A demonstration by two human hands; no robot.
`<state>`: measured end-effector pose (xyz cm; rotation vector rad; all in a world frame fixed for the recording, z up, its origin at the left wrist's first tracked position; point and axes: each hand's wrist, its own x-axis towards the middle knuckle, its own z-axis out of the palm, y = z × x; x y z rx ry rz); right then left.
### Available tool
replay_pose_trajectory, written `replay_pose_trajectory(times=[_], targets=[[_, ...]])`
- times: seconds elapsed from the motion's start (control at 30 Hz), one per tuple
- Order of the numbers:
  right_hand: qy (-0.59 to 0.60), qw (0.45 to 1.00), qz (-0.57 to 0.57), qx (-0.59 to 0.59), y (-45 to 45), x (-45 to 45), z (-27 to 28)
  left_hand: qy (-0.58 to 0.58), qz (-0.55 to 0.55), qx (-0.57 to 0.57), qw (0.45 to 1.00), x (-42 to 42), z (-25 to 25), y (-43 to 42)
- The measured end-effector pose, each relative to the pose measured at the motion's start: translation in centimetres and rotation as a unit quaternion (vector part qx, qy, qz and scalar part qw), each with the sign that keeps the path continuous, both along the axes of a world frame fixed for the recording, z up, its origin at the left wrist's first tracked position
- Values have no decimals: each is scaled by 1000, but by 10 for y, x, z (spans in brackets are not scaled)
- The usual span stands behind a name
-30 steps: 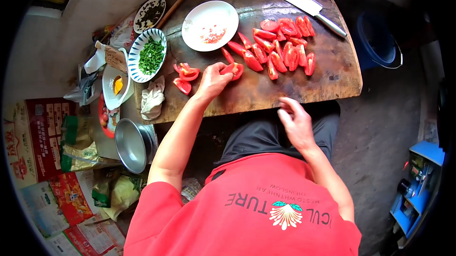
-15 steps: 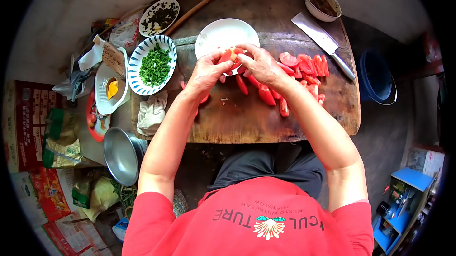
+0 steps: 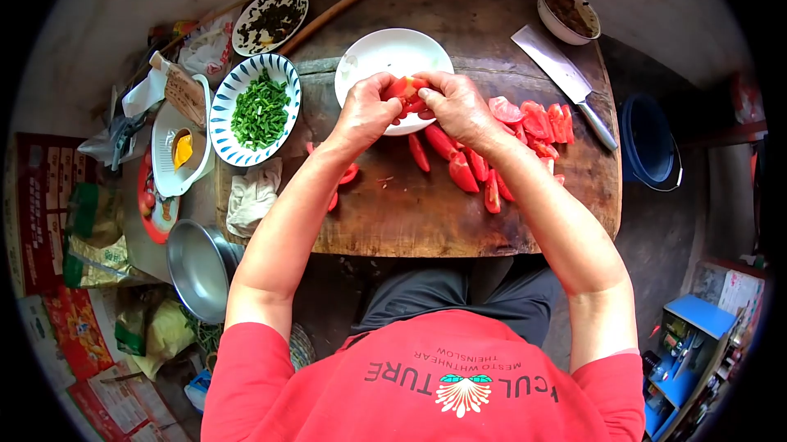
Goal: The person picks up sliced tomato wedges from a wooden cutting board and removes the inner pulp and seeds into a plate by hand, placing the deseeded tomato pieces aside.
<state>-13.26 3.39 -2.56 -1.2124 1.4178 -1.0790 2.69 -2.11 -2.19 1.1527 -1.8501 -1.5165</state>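
From the head camera, we see the left hand (image 3: 366,110) and right hand (image 3: 459,106) of a person in red, both partly curled, fingers and thumbs pinching one tomato piece (image 3: 400,87) over the near side of a white plate (image 3: 393,47); whether it touches the plate, we cannot tell. We judge the step in hand to be working that piece with both hands, and the next move to call for a steady two-handed pinch above the plate. Across the wooden table (image 3: 385,225) we count one cleaver (image 3: 557,66), one striped bowl (image 3: 223,114) of chopped greens, one white bowl (image 3: 562,32) with brown contents, one dish (image 3: 244,42) of dark bits and one crumpled cloth (image 3: 252,196). More than ten tomato wedges (image 3: 461,173) lie right of centre, at least two more beside the left forearm; the arms hide the exact total.
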Motion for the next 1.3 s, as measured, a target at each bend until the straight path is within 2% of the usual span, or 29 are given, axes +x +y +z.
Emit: replay_pose_trajectory(times=[0.13, 0.27, 0.37, 0.43, 0.47, 0.5, 0.53, 0.6, 0.67, 0.7, 0.8, 0.87, 0.9, 0.93, 1.0, 1.03, 1.07, 1.2, 1.27, 1.3], targets=[[38, 999, 18, 0, -1, 0, 4, -60, 14, -72, 996, -1, 2, 2], [49, 999, 19, -13, -3, 2, 7, -68, 17, -147, 987, -2, -7, -2], [53, 998, 29, 28, -7, 2, 7, -86, 15, -196, 977, 0, -14, -2], [198, 974, -75, -77, -13, -1, -6, -87, 31, -235, 968, 2, -17, -3], [267, 947, -125, -129, -16, -5, -11, -91, 55, -219, 970, 5, -15, -4], [359, 903, -211, -108, -19, -15, -14, -93, 78, -203, 972, 9, -12, -4], [381, 902, -196, -56, -25, -19, -20, -98, 100, -187, 972, 14, -8, -4], [265, 954, -131, 52, -43, -25, -41, -105, 113, -204, 967, 21, -12, -10], [233, 963, -106, 85, -48, -25, -32, -90, 136, -220, 962, 19, -10, -8], [217, 966, -97, 105, -48, -23, -30, -77, 142, -177, 971, 20, -9, -5], [190, 974, -122, -3, -38, -11, -28, -115, 132, -212, 961, 18, 4, 0], [158, 974, -157, -51, -22, -9, -30, -72, 117, -197, 971, 11, 23, 14], [166, 975, -145, -23, -8, -11, -12, -68, 105, -190, 974, 4, 38, 25], [128, 980, -152, -24, 4, -14, -17, -65, 98, -187, 975, -2, 53, 37], [94, 980, -174, -31, 49, -22, -1, -9, 44, -148, 988, -15, 66, 59], [45, 982, -177, -40, 70, -30, -5, 2, 6, -171, 985, -22, 65, 67], [-7, 983, -176, -48, 93, -38, -10, 7, -2, -139, 990, -33, 70, 80], [-35, 951, -304, -31, 194, -73, -6, 40, -78, -140, 986, -74, 55, 126], [-4, 947, -315, 59, 243, -96, 11, 7, -131, -107, 986, -94, 50, 147], [-36, 936, -346, 58, 266, -104, 11, 19, -142, -102, 984, -105, 44, 158]])
